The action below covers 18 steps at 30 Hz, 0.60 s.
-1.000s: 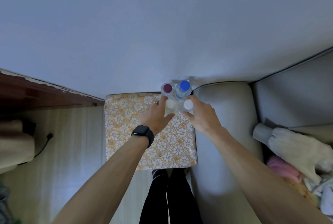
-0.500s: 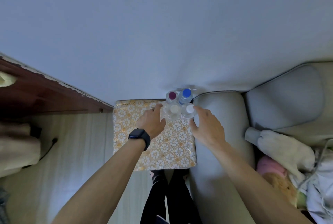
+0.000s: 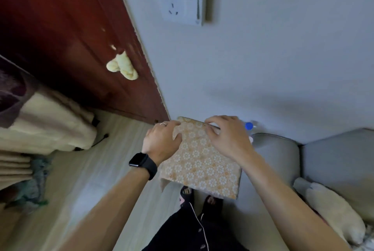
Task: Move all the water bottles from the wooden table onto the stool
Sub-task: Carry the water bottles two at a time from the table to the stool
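left hand (image 3: 162, 139) grips far-left corner of square orange floral-patterned stool (image 3: 202, 165), right hand (image 3: 228, 137) curls fingers over its back edge; blue-capped clear bottle (image 3: 249, 126) peeks out behind

Square stool (image 3: 202, 161) under an orange-gold cover printed with white flowers, standing on a pale wood-grain floor (image 3: 91, 180), far edge at the white wall (image 3: 242, 68). At its far right corner, clear plastic water bottles (image 3: 251, 131), mostly hidden behind the right hand (image 3: 226, 135); only a blue cap (image 3: 249, 126) and a white cap (image 3: 251, 139) showing. Left hand (image 3: 162, 139) curled round the far left corner, thumb on top; right hand bent over the far edge. On the floor by the near edge, two feet in dark slippers (image 3: 187, 192); further left, a black cable (image 3: 99, 139)
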Each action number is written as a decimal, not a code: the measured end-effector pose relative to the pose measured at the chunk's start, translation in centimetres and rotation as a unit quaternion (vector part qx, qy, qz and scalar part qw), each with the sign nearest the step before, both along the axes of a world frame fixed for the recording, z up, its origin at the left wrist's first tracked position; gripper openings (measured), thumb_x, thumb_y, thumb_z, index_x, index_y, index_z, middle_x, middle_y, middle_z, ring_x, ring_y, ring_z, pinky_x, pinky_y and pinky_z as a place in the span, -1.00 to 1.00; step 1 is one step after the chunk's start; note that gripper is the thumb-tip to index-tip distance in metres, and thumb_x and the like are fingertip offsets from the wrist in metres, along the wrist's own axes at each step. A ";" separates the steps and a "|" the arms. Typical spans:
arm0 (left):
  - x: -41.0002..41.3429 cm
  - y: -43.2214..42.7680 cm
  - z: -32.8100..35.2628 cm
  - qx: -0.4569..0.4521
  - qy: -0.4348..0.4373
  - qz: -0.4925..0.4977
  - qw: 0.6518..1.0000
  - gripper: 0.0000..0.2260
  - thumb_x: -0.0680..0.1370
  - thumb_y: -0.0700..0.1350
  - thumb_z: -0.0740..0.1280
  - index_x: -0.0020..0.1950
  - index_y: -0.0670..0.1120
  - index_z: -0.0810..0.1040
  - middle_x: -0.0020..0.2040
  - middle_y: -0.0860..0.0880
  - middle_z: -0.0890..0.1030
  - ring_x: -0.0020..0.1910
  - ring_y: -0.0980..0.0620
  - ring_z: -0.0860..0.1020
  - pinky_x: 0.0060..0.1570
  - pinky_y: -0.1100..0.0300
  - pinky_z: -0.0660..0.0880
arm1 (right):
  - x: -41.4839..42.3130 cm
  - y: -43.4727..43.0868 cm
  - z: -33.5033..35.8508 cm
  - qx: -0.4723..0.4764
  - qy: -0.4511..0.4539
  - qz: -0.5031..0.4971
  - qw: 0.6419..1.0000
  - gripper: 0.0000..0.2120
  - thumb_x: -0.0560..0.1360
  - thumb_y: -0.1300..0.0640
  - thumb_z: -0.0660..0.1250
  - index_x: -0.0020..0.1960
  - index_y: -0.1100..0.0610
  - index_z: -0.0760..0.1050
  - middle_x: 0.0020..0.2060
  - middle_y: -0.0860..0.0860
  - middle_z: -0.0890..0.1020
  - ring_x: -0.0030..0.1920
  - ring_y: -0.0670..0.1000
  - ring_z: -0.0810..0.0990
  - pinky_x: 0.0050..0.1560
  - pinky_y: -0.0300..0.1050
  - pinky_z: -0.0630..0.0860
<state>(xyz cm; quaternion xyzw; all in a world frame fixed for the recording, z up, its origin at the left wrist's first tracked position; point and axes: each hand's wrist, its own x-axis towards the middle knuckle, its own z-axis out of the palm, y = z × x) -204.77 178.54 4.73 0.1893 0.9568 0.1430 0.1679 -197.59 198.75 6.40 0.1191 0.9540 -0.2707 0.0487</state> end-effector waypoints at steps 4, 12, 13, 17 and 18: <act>1.3 -6.3 3.3 -0.003 0.038 0.120 0.992 -0.65 0.59 0.09 0.19 0.37 0.13 0.44 0.24 0.02 0.59 0.23 -0.06 0.50 0.16 0.01 0.44 | -3.0 -5.1 1.9 -0.015 0.044 0.090 0.995 -0.73 0.57 -0.16 0.18 0.16 -0.15 0.58 0.09 -0.19 0.65 0.23 0.03 0.52 0.23 -0.06 0.43; 11.4 -19.4 6.3 -0.031 0.089 0.384 0.918 -0.66 0.57 0.10 0.23 0.33 0.10 0.48 0.26 0.02 0.57 0.26 -0.06 0.48 0.22 0.05 0.41 | -4.0 -18.8 4.7 -0.069 0.057 0.338 0.937 -0.80 0.55 -0.04 0.31 0.13 -0.08 0.61 0.05 -0.11 0.66 0.13 0.03 0.54 0.22 -0.15 0.38; 13.5 -21.1 6.9 -0.035 0.099 0.415 0.904 -0.66 0.57 0.10 0.24 0.33 0.10 0.48 0.26 0.03 0.57 0.26 -0.06 0.49 0.22 0.05 0.41 | -3.5 -21.1 5.1 -0.073 0.059 0.370 0.924 -0.80 0.54 -0.04 0.31 0.12 -0.08 0.61 0.05 -0.11 0.67 0.13 0.03 0.55 0.23 -0.16 0.37; 23.2 -27.9 9.5 -0.056 0.140 0.540 0.828 -0.68 0.56 0.10 0.28 0.30 0.10 0.51 0.26 0.02 0.58 0.25 -0.07 0.50 0.20 0.03 0.44 | 0.8 -31.3 7.8 -0.082 0.067 0.515 0.851 -0.78 0.56 -0.03 0.31 0.16 -0.06 0.61 0.11 -0.11 0.64 0.21 0.01 0.49 0.25 -0.21 0.30; 26.0 -29.5 10.1 -0.061 0.148 0.572 0.805 -0.68 0.56 0.09 0.29 0.29 0.09 0.52 0.26 0.01 0.58 0.25 -0.08 0.50 0.19 0.03 0.44 | 2.4 -33.9 8.7 -0.084 0.070 0.548 0.829 -0.78 0.56 -0.01 0.32 0.17 -0.03 0.61 0.12 -0.09 0.65 0.21 0.00 0.49 0.27 -0.21 0.28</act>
